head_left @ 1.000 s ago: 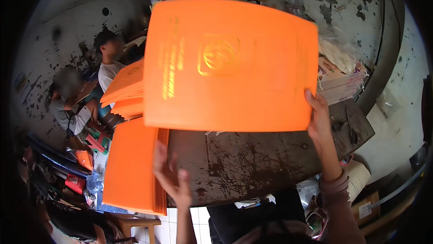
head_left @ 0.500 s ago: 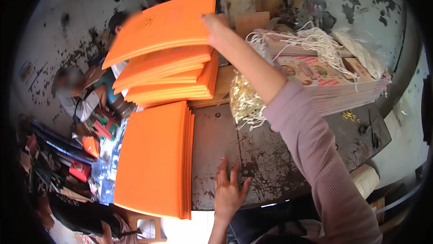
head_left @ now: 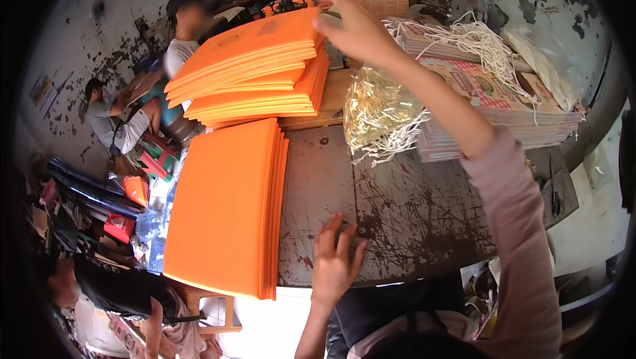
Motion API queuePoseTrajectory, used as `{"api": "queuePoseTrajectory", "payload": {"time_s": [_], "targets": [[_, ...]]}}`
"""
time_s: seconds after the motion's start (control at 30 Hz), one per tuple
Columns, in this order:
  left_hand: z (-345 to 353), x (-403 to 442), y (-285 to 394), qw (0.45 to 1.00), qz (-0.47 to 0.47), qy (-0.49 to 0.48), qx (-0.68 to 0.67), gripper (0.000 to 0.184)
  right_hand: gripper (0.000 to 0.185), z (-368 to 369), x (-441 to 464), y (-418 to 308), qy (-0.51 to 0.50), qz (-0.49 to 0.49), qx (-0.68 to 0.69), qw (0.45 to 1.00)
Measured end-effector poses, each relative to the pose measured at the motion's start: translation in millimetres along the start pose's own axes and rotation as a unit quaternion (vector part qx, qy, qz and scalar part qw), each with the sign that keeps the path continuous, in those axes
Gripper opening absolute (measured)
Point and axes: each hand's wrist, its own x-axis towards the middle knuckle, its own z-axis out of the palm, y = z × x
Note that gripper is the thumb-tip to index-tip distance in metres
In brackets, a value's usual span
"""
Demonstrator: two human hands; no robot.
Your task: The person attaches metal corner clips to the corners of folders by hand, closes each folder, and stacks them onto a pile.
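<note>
My right hand is at the right edge of the upper stack of flat orange bag-like pieces, its thumb and fingers apart with nothing between them. Faint print shows on the topmost piece. Nearer to me stands a second stack of plain orange pieces, its edges layered along the right side. My left hand rests at the front of the scratched dark table, right of that near stack, fingers spread and holding nothing.
A clear bag of gold-tipped cords sits mid-table. Behind it are stacked printed card bags with white cords on top. Scissors lie at the right edge. A seated person and others are at the left.
The raised orange piece has come down onto the upper stack, and my right hand has let go and moved slightly right. My left hand stays nearly in place. The view has shifted a little.
</note>
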Motion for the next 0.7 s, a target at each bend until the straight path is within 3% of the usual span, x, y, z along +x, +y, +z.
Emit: {"api": "queuePoseTrajectory", "payload": {"time_s": [0.03, 0.07, 0.1, 0.13, 0.17, 0.23, 0.3, 0.33, 0.4, 0.43, 0.53, 0.57, 0.6, 0.7], "targets": [[-5.1, -5.7, 1.6, 0.998, 0.053, 0.033, 0.021, 0.033, 0.042, -18.6, -24.5, -12.6, -0.06, -0.033, 0.021, 0.997], [-10.1, -11.9, 3.1, 0.991, 0.107, 0.067, 0.043, 0.031, 0.037, -51.7, -52.0, -40.1, -0.195, -0.011, 0.04, 0.98], [-14.2, -25.4, 3.0, 0.981, 0.123, 0.111, 0.1, 0.022, 0.035, -76.4, -89.2, -53.9, -0.208, -0.099, 0.07, 0.971], [-13.2, -39.5, -8.2, 0.958, 0.159, 0.178, 0.158, 0.027, 0.033, -107.1, -121.8, -68.2, -0.309, -0.067, 0.105, 0.943], [-20.5, -52.9, -16.6, 0.947, 0.163, 0.219, 0.17, 0.032, 0.031, -121.5, -154.8, -65.3, -0.355, -0.148, 0.141, 0.912], [-39.2, -73.0, -22.3, 0.928, 0.013, 0.284, 0.241, 0.038, 0.028, -151.1, -226.0, -68.7, -0.423, -0.105, 0.23, 0.87], [-64.6, -69.9, -29.1, 0.88, -0.053, 0.282, 0.379, 0.044, 0.028, -172.9, -269.4, -79.8, -0.449, -0.01, 0.234, 0.862], [-72.0, -71.9, -36.5, 0.86, -0.074, 0.286, 0.416, 0.044, 0.026, -178.0, -284.8, -83.6, -0.426, 0.063, 0.255, 0.866], [-89.8, -74.4, -36.5, 0.898, -0.111, 0.261, 0.335, 0.038, 0.026, -186.8, -313.5, -87.5, -0.328, 0.219, 0.278, 0.876], [-95.9, -72.3, -35.7, 0.917, -0.091, 0.231, 0.313, 0.03, 0.025, -190.9, -325.9, -87.3, -0.285, 0.24, 0.268, 0.888], [-97.3, -71.7, -41.9, 0.928, -0.045, 0.228, 0.291, 0.03, 0.021, -201.3, -353.1, -84.9, -0.198, 0.294, 0.256, 0.899], [-101.9, -69.0, -44.0, 0.907, 0.022, 0.223, 0.357, 0.037, 0.021, -204.4, -357.2, -83.3, -0.193, 0.298, 0.253, 0.9], [-108.4, -67.1, -50.0, 0.908, 0.028, 0.22, 0.355, 0.037, 0.02, -207.2, -360.5, -82.4, -0.191, 0.301, 0.249, 0.9], [-127.4, -52.8, -58.6, 0.871, 0.178, 0.249, 0.385, 0.042, 0.019, -211.4, -359.9, -87.7, -0.183, 0.323, 0.234, 0.898]]}}
